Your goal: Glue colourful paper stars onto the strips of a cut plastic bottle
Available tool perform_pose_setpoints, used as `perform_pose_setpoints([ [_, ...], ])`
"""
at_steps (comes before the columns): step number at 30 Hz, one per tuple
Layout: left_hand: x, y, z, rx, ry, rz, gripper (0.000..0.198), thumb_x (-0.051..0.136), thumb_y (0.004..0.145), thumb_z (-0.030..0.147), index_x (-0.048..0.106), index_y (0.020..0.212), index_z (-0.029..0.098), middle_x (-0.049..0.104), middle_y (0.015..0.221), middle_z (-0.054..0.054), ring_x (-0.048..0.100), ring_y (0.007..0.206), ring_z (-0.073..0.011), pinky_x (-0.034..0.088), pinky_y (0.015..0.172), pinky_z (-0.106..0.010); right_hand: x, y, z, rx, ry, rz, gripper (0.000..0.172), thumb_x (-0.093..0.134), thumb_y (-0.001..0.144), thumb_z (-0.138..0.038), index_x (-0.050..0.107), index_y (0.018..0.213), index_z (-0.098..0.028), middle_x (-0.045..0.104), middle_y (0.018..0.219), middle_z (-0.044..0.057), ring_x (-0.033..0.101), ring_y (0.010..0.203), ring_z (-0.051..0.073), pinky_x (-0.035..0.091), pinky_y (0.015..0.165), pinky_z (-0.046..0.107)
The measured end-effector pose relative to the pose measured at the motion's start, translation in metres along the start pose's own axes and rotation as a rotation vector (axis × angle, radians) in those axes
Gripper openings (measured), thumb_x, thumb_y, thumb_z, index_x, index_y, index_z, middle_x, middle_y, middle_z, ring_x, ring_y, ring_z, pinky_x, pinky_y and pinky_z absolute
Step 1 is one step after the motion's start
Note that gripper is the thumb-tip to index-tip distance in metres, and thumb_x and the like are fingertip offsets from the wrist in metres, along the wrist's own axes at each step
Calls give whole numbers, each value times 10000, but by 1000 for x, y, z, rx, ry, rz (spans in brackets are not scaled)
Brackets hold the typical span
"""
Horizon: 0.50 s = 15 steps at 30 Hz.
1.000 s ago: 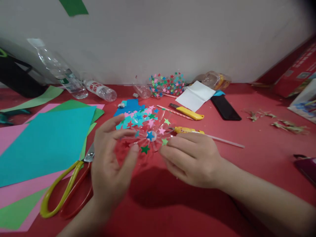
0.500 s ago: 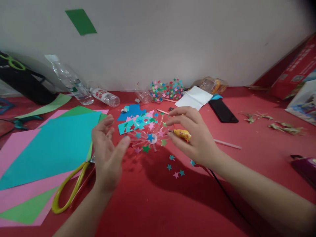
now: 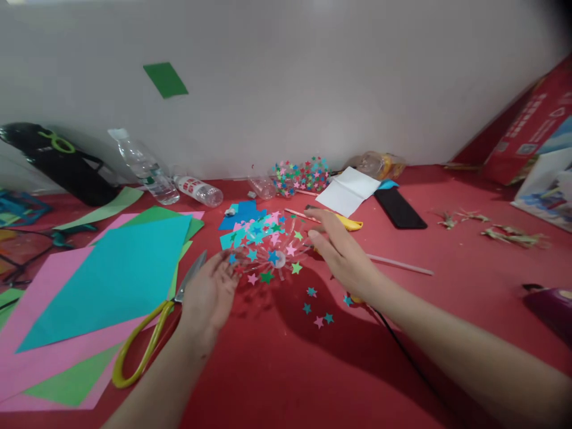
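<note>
- Near the table's middle sits the starburst [image 3: 270,253], a fan of clear plastic strips, between both hands.
- Pink, blue, green and red stars dot most strips, so the sticking looks largely done; a few strips seem bare.
- Left hand [image 3: 212,295]: fingers apart, tips touching its left rim.
- Right hand [image 3: 344,256]: fingers spread, gripping nothing, at its right rim.
- Loose stars [image 3: 317,310] lie toward the near edge.
- Scissors [image 3: 152,333] and paper [image 3: 111,274] lie toward the left edge.

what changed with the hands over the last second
The right hand came off the star-covered plastic piece, lifted and opened, uncovering loose stars on the table. The left hand dropped lower, fingertips at the piece's left edge. Piece, scissors and paper sheets stayed put.
</note>
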<state>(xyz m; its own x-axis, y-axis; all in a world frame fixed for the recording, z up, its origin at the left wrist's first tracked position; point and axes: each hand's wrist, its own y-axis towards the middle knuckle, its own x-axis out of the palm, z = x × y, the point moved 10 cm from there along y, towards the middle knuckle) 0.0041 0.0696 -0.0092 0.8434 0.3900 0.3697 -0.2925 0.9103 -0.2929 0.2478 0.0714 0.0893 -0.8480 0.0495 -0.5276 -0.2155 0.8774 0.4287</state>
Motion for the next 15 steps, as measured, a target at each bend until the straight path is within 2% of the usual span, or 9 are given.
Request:
perform_pose_setpoints([
  [4, 7, 0, -7, 21, 98, -77, 369, 612, 573, -38, 590, 894, 142, 686, 857, -48, 683, 735, -168, 513, 579, -213, 5, 3, 25, 186, 84, -45, 510, 385, 842, -71, 387, 1339, -187, 555, 1281, 157, 649, 792, 163, 554, 707, 361],
  [8, 12, 0, -14, 84, 177, -122, 655, 702, 498, -31, 566, 1091, 212, 686, 866, 6, 665, 661, -145, 494, 519, -199, 24, 3, 39, 365, 407, -131, 662, 352, 739, -12, 276, 1366, -211, 464, 1374, 210, 648, 621, 103, 552, 540, 283],
  [11, 20, -4, -21, 116, 214, -144, 801, 739, 496, 14, 519, 1228, 257, 680, 857, 22, 640, 596, -131, 455, 447, -191, 38, 0, 46, 466, 514, -177, 696, 363, 737, -12, 228, 1390, -209, 458, 1360, 221, 654, 615, 94, 569, 554, 269],
  [15, 32, -11, -28, 122, 235, -160, 953, 792, 441, 32, 473, 1310, 262, 660, 764, 56, 559, 455, -93, 421, 401, -192, 49, -5, 49, 497, 488, -235, 687, 360, 748, 17, 228, 1389, -190, 563, 1217, 162, 653, 642, 92, 577, 616, 257],
])
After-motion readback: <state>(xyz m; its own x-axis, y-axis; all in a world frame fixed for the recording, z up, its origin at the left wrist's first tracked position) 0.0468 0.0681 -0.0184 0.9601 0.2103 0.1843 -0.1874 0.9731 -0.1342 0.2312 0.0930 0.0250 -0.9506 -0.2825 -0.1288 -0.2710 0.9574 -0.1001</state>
